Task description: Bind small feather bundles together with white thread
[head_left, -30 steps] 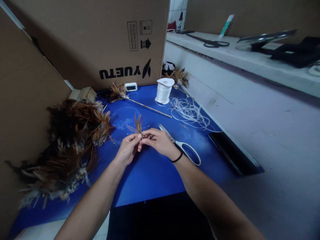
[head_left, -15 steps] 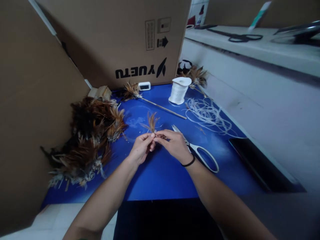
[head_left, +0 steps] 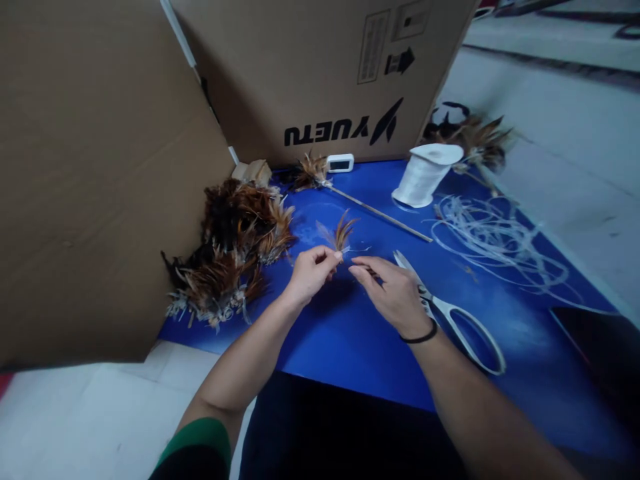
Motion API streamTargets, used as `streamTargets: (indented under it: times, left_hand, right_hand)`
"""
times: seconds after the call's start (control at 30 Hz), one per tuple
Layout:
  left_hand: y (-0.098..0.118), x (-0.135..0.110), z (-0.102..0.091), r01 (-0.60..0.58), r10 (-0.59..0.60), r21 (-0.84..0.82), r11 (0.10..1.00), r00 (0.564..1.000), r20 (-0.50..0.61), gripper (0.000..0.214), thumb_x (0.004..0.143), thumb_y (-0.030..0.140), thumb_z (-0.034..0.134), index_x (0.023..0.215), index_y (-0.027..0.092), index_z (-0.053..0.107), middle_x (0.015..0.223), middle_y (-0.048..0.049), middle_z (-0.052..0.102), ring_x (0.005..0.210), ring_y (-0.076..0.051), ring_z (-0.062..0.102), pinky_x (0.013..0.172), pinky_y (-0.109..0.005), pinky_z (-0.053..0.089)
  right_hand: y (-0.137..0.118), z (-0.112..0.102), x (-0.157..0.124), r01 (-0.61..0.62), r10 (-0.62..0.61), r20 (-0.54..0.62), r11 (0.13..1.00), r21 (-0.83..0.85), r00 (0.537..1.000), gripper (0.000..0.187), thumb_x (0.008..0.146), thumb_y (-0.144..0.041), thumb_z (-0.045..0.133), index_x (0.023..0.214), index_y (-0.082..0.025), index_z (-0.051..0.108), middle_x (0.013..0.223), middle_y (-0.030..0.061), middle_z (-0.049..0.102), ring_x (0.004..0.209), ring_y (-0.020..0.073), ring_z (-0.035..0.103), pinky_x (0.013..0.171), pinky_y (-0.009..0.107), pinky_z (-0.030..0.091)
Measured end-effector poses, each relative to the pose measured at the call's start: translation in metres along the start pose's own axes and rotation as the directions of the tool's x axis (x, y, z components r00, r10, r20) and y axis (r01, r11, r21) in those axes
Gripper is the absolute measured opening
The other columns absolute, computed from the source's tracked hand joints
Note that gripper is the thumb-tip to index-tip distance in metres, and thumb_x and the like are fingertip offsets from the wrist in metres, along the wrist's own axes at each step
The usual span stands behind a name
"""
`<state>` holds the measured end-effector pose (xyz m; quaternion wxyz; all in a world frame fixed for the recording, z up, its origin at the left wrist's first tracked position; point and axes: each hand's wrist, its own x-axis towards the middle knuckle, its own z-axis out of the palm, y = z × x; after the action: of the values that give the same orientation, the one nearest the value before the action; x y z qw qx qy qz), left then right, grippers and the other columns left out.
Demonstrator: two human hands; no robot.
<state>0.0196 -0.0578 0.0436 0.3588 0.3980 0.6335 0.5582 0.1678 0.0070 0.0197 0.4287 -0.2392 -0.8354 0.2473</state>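
Note:
Between the thumb and fingers of my left hand (head_left: 313, 272) a small tuft of brown feathers (head_left: 344, 233) is pinched, tips pointing up and away from me. A thin white strand sticks out to the right at its base. My right hand (head_left: 395, 293), a black band on its wrist, hovers just to the right, apart from the tuft. Its thumb and forefinger are slightly parted, and I see nothing between them. Scissors with white handles (head_left: 441, 307) lie on the blue tabletop (head_left: 360, 353), partly beneath my right hand.
A heap of brown and black feather bunches (head_left: 240, 233) lies left. Behind are a feather-tipped stick (head_left: 380, 213), a small white device (head_left: 341, 163), a white spool (head_left: 423, 179) and a cardboard box (head_left: 320, 73). Tangled clear strands (head_left: 495, 243) and a black flat object (head_left: 595, 353) lie right.
My right hand has come away from the feather tuft, which stays in my left hand. The view has turned left, so everything appears farther right.

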Motion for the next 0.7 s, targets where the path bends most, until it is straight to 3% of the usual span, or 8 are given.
streamTargets:
  times: [0.07, 0.13, 0.23, 0.37, 0.5, 0.6, 0.7]
  left_hand:
    - [0.014, -0.011, -0.017, -0.13, 0.138, 0.216, 0.968, 0.99, -0.024, 0.028, 0.081, 0.042, 0.056, 0.069, 0.016, 0.058, 0.054, 0.0039, 0.051, 0.049, -0.007, 0.046, 0.051, -0.021, 0.036]
    - [0.023, -0.031, -0.038, -0.226, 0.303, 0.464, 0.856, 0.948, -0.097, 0.027, 0.083, 0.04, 0.054, 0.071, 0.017, 0.06, 0.061, 0.0018, 0.056, 0.057, -0.009, 0.05, 0.057, -0.022, 0.038]
    - [0.015, -0.066, -0.073, -0.167, 0.453, 0.75, 0.64, 0.87, -0.192, 0.023, 0.085, 0.035, 0.051, 0.076, 0.017, 0.062, 0.072, -0.0015, 0.061, 0.068, -0.012, 0.055, 0.066, -0.024, 0.04]
    - [-0.021, -0.099, -0.115, 0.141, 0.359, 0.893, 0.428, 0.88, -0.311, 0.023, 0.086, 0.033, 0.05, 0.07, 0.018, 0.059, 0.067, -0.0005, 0.057, 0.06, -0.012, 0.052, 0.059, -0.024, 0.035]
    - [-0.045, -0.104, -0.134, 0.345, 0.274, 0.915, 0.208, 0.878, -0.393, 0.021, 0.084, 0.033, 0.052, 0.068, 0.02, 0.056, 0.07, -0.0009, 0.059, 0.061, -0.014, 0.054, 0.056, -0.026, 0.03]
    - [-0.046, -0.101, -0.135, 0.437, 0.224, 0.883, 0.172, 0.855, -0.467, 0.017, 0.083, 0.036, 0.054, 0.078, 0.021, 0.058, 0.067, -0.0006, 0.058, 0.061, -0.016, 0.055, 0.054, -0.026, 0.028]
    - [-0.043, -0.1, -0.129, 0.41, 0.261, 0.899, 0.154, 0.861, -0.437, 0.021, 0.086, 0.037, 0.05, 0.097, 0.021, 0.059, 0.077, -0.0026, 0.06, 0.066, -0.017, 0.056, 0.055, -0.026, 0.031]
  right_hand:
    - [-0.001, -0.001, 0.0, 0.022, -0.022, 0.005, 1.0, -0.02, 1.0, 0.02, 0.089, -0.033, 0.054, 0.097, -0.019, 0.066, 0.092, 0.0059, 0.071, 0.081, 0.0172, 0.067, 0.074, 0.03, 0.052]
    - [-0.002, -0.001, 0.0, 0.033, -0.033, -0.001, 0.999, -0.027, 0.999, 0.019, 0.089, -0.032, 0.054, 0.097, -0.019, 0.066, 0.092, 0.0057, 0.071, 0.082, 0.0176, 0.067, 0.075, 0.031, 0.052]
    - [-0.004, -0.001, -0.001, 0.036, -0.036, 0.005, 0.999, -0.029, 0.999, 0.018, 0.09, -0.031, 0.053, 0.094, -0.02, 0.066, 0.091, 0.0048, 0.071, 0.082, 0.0175, 0.067, 0.075, 0.031, 0.052]
    - [-0.003, 0.001, -0.002, 0.052, -0.05, 0.057, 0.998, -0.039, 0.997, 0.02, 0.091, -0.031, 0.05, 0.089, -0.02, 0.066, 0.088, 0.0043, 0.071, 0.079, 0.0176, 0.067, 0.072, 0.031, 0.052]
    - [0.0, 0.003, -0.003, 0.054, -0.047, 0.109, 0.996, -0.068, 0.993, 0.022, 0.091, -0.032, 0.049, 0.086, -0.019, 0.066, 0.086, 0.0047, 0.071, 0.076, 0.0181, 0.068, 0.07, 0.032, 0.052]
    - [0.002, 0.004, -0.004, 0.056, -0.046, 0.119, 0.994, -0.089, 0.992, 0.022, 0.091, -0.032, 0.05, 0.087, -0.018, 0.067, 0.085, 0.0049, 0.071, 0.075, 0.0184, 0.068, 0.069, 0.031, 0.052]
    - [0.003, 0.003, -0.004, 0.056, -0.042, 0.131, 0.993, -0.105, 0.99, 0.022, 0.091, -0.031, 0.049, 0.088, -0.018, 0.067, 0.085, 0.0049, 0.072, 0.075, 0.0182, 0.068, 0.068, 0.031, 0.051]
